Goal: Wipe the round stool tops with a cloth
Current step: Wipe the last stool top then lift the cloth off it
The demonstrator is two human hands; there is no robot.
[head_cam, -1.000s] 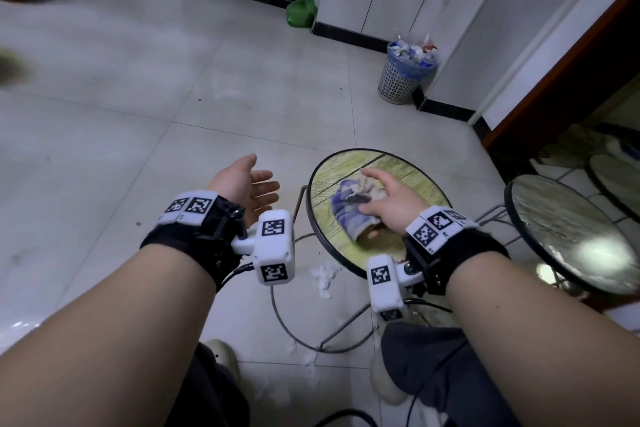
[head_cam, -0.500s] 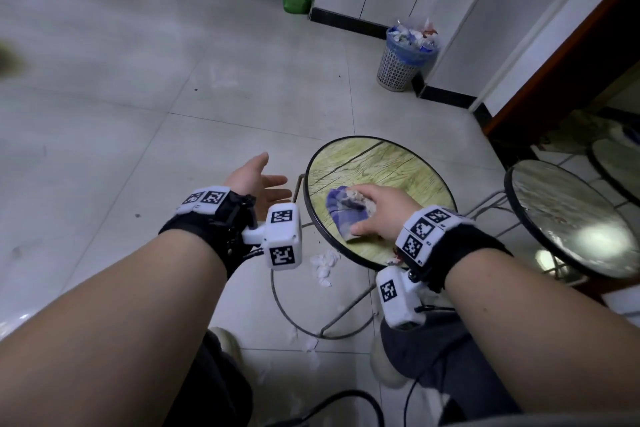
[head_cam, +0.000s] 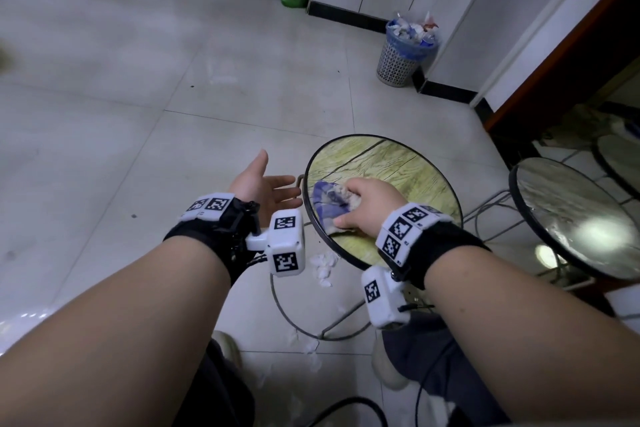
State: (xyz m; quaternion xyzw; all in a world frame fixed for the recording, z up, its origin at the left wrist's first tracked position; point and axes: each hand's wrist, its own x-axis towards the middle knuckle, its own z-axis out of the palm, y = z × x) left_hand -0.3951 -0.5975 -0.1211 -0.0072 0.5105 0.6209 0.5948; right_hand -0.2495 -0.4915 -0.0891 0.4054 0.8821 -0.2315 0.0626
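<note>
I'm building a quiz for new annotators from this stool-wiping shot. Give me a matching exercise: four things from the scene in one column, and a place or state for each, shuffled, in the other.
Things:
1. cloth
2. left hand
3. waste basket
4. second stool top

Places or states:
A. by the wall, full of rubbish
B. open, palm up, holding nothing
C. to the right, shiny, nothing lying on it
D. bunched under the right hand on the green stool top

Pairs: 1-D, 2-B, 3-A, 4-C
</note>
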